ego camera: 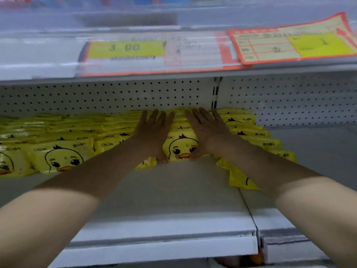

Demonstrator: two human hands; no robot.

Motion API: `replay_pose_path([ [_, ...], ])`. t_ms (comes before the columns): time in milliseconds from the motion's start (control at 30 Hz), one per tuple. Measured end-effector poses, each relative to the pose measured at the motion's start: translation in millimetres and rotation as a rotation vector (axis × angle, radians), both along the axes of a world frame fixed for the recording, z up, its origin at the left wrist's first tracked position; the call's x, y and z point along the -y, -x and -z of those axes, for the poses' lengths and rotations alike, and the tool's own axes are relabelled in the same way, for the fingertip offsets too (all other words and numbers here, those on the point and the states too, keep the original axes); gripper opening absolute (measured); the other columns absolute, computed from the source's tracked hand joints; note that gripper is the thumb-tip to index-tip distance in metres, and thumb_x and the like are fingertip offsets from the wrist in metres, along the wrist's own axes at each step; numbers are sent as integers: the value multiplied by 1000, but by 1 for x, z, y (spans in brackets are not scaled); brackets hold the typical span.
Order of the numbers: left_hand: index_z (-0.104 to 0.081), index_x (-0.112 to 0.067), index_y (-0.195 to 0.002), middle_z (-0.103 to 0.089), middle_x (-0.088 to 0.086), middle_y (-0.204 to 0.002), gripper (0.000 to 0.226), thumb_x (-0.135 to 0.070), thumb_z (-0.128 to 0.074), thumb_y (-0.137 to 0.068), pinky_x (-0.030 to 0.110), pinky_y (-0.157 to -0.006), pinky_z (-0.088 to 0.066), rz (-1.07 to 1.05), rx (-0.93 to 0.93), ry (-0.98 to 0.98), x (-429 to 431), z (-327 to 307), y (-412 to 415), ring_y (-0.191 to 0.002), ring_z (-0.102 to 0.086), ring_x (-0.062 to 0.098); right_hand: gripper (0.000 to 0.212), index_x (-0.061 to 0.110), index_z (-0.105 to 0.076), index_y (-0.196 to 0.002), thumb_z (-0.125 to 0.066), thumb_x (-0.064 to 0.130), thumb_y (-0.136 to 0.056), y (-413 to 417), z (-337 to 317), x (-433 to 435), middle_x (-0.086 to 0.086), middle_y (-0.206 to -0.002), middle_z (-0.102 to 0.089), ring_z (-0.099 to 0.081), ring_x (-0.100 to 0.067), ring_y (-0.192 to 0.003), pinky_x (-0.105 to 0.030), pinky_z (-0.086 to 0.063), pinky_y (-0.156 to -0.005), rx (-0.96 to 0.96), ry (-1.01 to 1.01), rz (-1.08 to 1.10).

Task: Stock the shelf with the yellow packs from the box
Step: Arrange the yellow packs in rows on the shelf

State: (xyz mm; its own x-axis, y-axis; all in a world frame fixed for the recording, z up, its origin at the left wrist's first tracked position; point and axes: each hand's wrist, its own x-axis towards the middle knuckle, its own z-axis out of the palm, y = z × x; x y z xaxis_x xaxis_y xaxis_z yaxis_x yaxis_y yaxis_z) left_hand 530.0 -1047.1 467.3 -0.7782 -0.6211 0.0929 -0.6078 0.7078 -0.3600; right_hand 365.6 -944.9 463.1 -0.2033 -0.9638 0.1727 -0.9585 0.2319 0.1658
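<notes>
The shelf (173, 200) is smooth white metal with a wide bare stretch in front of the stock, so I judge anything tipped forward would slide toward the lip. The yellow packs (63, 159) stand on edge in rows running back to the pegboard (116, 95), each leaning on the next; the box they come from is out of view. The middle row (182, 147) sits between my palms. My left grip (152, 130) and right grip (207, 130) are both spread flat with fingers straight, pressing its two sides; nothing is curled round a pack, so only the squeeze steadies it. If I let off one side first, these soft packs could fan out or topple forward. The right-hand row (251, 132) is stepped and slanting, and my right forearm passes over it, so drawing that arm back carelessly could drag it down. One loose pack (241, 178) lies flat near the seam between shelf sections, where a stray brush might push it off.
</notes>
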Motion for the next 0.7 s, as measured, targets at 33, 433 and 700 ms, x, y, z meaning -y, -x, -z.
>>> replay_pose_path([
  [33,23,-16,-151,1,11,-163,153,-77,-75,-50,56,-119,2,26,-29,-35,-2,-2,2,-150,6,30,148,20,6,-157,-75,81,-49,0,-2,-1,-7,-166,-2,1,-25,-153,-51,-1,-122,24,11,6],
  [433,17,-11,-152,-1,11,-163,136,-84,-58,-65,56,-119,2,144,-96,17,-3,-3,13,-150,5,30,123,24,-3,-159,-72,72,-68,13,-24,-47,-3,-166,-3,-3,-21,-152,-42,-6,-124,292,147,144],
  [700,14,-15,-154,4,7,-163,137,-83,-62,-62,48,-121,3,271,-193,-281,-75,-17,45,-150,9,21,110,33,-18,-156,-80,58,-69,70,-61,-135,9,-163,-16,-21,-13,-147,-17,-15,-105,510,-115,207],
])
